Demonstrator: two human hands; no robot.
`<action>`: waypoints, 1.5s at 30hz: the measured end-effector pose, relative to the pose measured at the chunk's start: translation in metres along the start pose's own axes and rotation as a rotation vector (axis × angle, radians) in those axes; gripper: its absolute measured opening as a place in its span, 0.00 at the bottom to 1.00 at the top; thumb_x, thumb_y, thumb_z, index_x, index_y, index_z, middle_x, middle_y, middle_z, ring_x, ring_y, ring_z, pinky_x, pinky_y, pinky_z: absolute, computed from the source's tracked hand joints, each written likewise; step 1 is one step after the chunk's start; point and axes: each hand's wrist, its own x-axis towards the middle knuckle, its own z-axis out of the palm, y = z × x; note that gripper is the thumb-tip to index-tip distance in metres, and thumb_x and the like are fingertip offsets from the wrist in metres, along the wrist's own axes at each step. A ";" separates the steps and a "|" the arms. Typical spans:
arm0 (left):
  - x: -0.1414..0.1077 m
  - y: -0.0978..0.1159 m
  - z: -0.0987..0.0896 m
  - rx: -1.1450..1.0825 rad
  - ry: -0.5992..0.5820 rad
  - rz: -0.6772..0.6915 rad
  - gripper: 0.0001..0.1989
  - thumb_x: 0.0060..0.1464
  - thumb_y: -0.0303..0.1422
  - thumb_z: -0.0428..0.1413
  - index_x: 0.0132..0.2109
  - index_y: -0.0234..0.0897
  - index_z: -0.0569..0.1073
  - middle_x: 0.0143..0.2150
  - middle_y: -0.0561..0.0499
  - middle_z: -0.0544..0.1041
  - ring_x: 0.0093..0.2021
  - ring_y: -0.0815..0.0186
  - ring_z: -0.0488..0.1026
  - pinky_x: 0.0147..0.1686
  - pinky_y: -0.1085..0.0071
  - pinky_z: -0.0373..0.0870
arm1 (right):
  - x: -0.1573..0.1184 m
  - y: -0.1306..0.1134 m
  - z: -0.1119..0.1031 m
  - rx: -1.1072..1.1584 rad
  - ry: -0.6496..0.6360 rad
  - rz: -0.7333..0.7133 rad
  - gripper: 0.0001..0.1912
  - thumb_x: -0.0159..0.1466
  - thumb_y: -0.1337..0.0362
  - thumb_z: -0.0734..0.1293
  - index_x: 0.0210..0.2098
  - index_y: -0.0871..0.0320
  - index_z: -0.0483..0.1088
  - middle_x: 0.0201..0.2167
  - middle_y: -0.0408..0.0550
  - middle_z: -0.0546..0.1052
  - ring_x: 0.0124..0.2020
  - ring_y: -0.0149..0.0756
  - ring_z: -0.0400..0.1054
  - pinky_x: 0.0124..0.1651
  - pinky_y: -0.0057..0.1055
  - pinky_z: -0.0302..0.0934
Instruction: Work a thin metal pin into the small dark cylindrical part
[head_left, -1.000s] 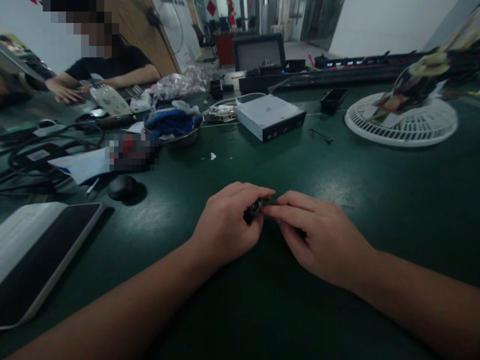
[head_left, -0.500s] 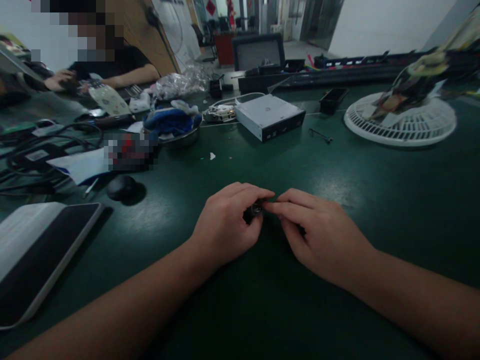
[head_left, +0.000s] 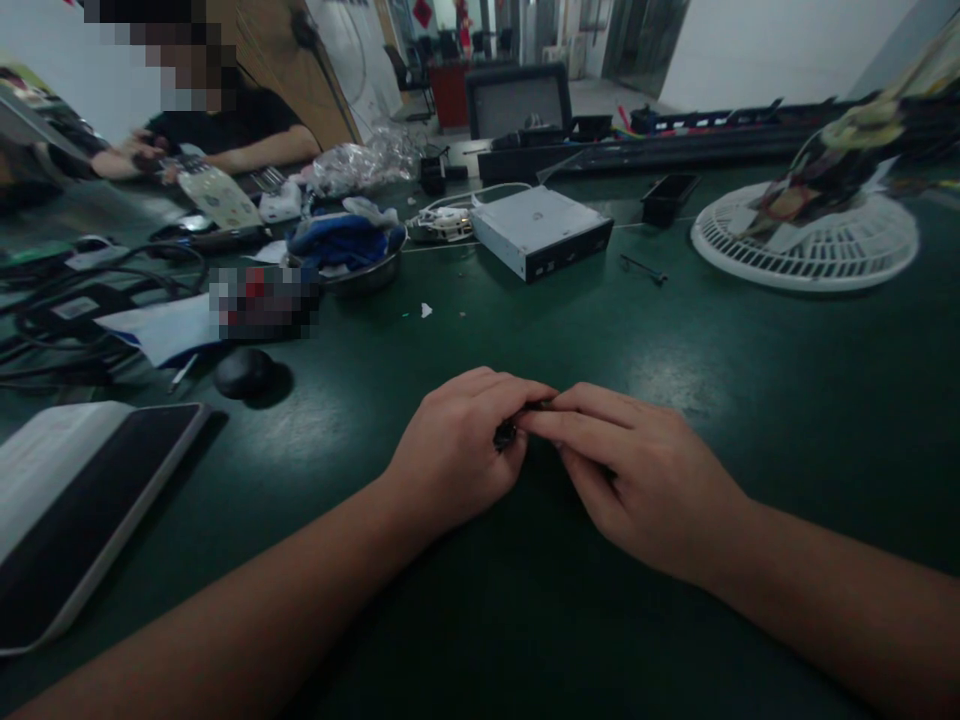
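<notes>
Green tabletop: the bench (head_left: 810, 400) spans my head view; both forearms reach in over it.
Co-worker: a person in a dark top (head_left: 259, 125), far left, well apart from the work.
Fan guard: white grille (head_left: 806, 262) lying flat at the right, motor parts above it.
Optical drive: silver-topped, black-fronted unit (head_left: 541, 230), beyond the hands.
Metal bowl: holds blue cloth; its wall (head_left: 367, 275) shows left of the drive.
Right hand: first two fingers of the right hand (head_left: 634, 460) together, tips meeting the left fingertips; I cannot tell whether they pinch anything.
Left hand: thumb and fingers of the left hand (head_left: 465, 430) curled and clamped round the part.
Spanner: small wrench (head_left: 643, 269) lying near the drive, untouched.
Small dark part: a glinting piece (head_left: 505, 434) inside the left grip, mostly covered; type not identifiable.
Step in hand: I judge it to be close fingertip work, left bracing, right working at the part's exposed end.
Next move: I'd say it calls for a steady left grip and light, precise right fingertip pressure.
</notes>
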 end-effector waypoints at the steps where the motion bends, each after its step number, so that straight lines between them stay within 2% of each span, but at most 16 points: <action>1: 0.000 0.000 0.000 0.004 -0.005 0.001 0.17 0.52 0.19 0.55 0.48 0.36 0.76 0.43 0.49 0.82 0.43 0.62 0.77 0.45 0.64 0.75 | 0.000 0.000 0.000 -0.004 0.005 0.009 0.20 0.68 0.74 0.61 0.56 0.56 0.72 0.48 0.49 0.77 0.47 0.38 0.71 0.49 0.38 0.68; 8: -0.001 0.001 0.001 0.020 0.012 -0.055 0.17 0.52 0.20 0.57 0.50 0.36 0.76 0.43 0.50 0.81 0.42 0.62 0.77 0.43 0.65 0.74 | 0.001 0.001 0.000 -0.088 -0.055 0.094 0.18 0.68 0.74 0.61 0.52 0.56 0.75 0.47 0.48 0.77 0.45 0.39 0.72 0.46 0.37 0.68; 11: -0.001 0.001 0.001 0.024 0.031 -0.064 0.18 0.52 0.19 0.57 0.49 0.37 0.76 0.43 0.51 0.81 0.43 0.63 0.77 0.44 0.65 0.74 | 0.002 0.002 0.001 -0.111 -0.074 0.116 0.19 0.67 0.74 0.60 0.53 0.55 0.74 0.46 0.47 0.76 0.45 0.39 0.72 0.46 0.38 0.68; 19: -0.001 0.002 0.000 0.020 0.057 -0.057 0.17 0.52 0.19 0.58 0.49 0.36 0.76 0.41 0.51 0.81 0.42 0.63 0.78 0.43 0.66 0.74 | 0.002 0.003 -0.001 -0.071 -0.086 0.085 0.20 0.67 0.74 0.61 0.55 0.55 0.74 0.46 0.47 0.76 0.45 0.39 0.72 0.46 0.38 0.68; 28: -0.001 0.001 0.000 0.004 0.017 -0.041 0.17 0.51 0.20 0.56 0.48 0.34 0.77 0.40 0.50 0.81 0.41 0.62 0.77 0.40 0.65 0.74 | 0.001 0.002 0.002 -0.004 -0.053 -0.016 0.17 0.68 0.73 0.62 0.52 0.58 0.74 0.48 0.48 0.77 0.48 0.37 0.71 0.49 0.35 0.67; 34: -0.001 0.001 0.000 0.013 0.019 0.003 0.18 0.50 0.19 0.55 0.48 0.35 0.76 0.42 0.51 0.81 0.42 0.64 0.76 0.43 0.68 0.73 | 0.001 0.002 0.001 0.035 -0.003 -0.004 0.18 0.67 0.74 0.62 0.53 0.57 0.74 0.47 0.48 0.77 0.47 0.36 0.71 0.48 0.34 0.66; 45: -0.001 0.001 0.001 0.008 0.009 0.019 0.17 0.50 0.19 0.56 0.48 0.34 0.76 0.42 0.52 0.81 0.42 0.64 0.77 0.43 0.68 0.73 | 0.002 0.002 0.001 0.030 -0.033 0.043 0.18 0.67 0.74 0.62 0.53 0.57 0.74 0.47 0.47 0.77 0.46 0.37 0.72 0.48 0.35 0.66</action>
